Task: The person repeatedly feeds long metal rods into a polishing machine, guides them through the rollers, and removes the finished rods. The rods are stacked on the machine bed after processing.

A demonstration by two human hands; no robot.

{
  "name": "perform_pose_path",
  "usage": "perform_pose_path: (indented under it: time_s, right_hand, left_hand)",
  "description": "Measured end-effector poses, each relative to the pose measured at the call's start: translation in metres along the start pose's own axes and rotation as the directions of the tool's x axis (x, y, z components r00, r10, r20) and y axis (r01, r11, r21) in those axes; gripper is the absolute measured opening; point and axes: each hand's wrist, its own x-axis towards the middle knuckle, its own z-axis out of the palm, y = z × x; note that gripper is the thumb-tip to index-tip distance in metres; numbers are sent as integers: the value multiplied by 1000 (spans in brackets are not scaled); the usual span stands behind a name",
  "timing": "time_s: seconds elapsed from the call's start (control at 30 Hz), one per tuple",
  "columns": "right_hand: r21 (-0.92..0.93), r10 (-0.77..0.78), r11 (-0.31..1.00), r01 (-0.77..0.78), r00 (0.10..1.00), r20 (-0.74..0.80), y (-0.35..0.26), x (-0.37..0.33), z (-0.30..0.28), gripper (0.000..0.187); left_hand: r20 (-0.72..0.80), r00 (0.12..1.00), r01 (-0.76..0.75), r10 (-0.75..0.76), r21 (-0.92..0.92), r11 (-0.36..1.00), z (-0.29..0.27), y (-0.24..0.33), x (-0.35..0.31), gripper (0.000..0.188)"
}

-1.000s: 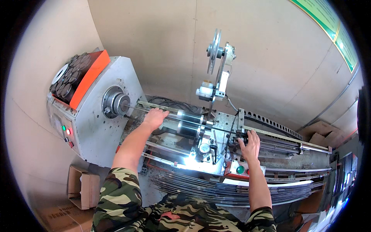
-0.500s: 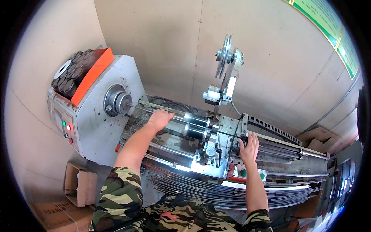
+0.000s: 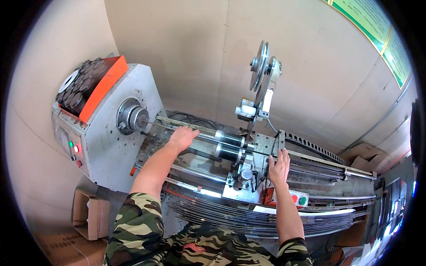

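Slim grey metal rod [image 3: 159,125] runs from round steel chuck [image 3: 136,119] at L end of long grey metal machine bed [image 3: 204,163] to flat silver-grey metal carriage [image 3: 264,141], right of bed's middle. L hand [image 3: 184,137] is over rod btw chuck & carriage, fingers pointing R and close tog.; can't tell if they grip it, undersides hidden. R hand [image 3: 279,168] is by carriage's R edge, fingers up & slightly spread, thumb apart; contact unclear. Two shiny black-and-silver cylinders [image 3: 228,153] sit at carriage's L edge. Red box w/ red & green btns [image 3: 305,194] is nr its front R corner, beside R forearm. Bundle of long thin dark rods [image 3: 213,217] lies below bed's front edge.
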Motion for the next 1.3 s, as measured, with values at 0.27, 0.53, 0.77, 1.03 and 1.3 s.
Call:
perform_pose_path:
  time_s: [0.27,0.53,0.77,1.03,1.3]
  right_hand:
    - [47,5,999,-8,998,68,-38,8,18,46]
    - [98,-8,995,-2,995,101,-74,17,39,42]
    - [6,92,996,-92,993,74,-73,16,33,38]
    - [-47,103,994,-99,992,79,-62,19,30,37]
    - [-91,145,986,-137,985,94,-59,26,34,36]
  left_hand:
    - [115,992,53,-50,-30,998,-18,3,-3,34]
    - [60,998,7,-7,-10,1000,-5,-10,-4,37]
    - [122,992,11,-13,22,1000,-15,-19,-3,40]
    - [130,991,33,-31,-13,999,-19,-39,-12,41]
    - [36,999,1,-1,-7,1000,-10,-69,-21,28]
